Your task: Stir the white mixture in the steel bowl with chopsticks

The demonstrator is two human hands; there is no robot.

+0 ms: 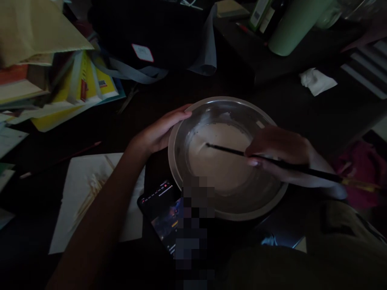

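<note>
Your shiny round metal bowl (172,157), wide-rimmed and holding a pool of cloudy beige liquid (223,171) with dark specks along its edge, sits in front of you on the dark surface (157,94), beside the lit phone (160,211). Your left hand's (159,131) grip is curved around the bowl's side, thumb on the rim, its other fingers mostly hidden, while your right hand's (281,151) grip is closed around a thin dark stick (225,149), whose tip meets the liquid.
</note>
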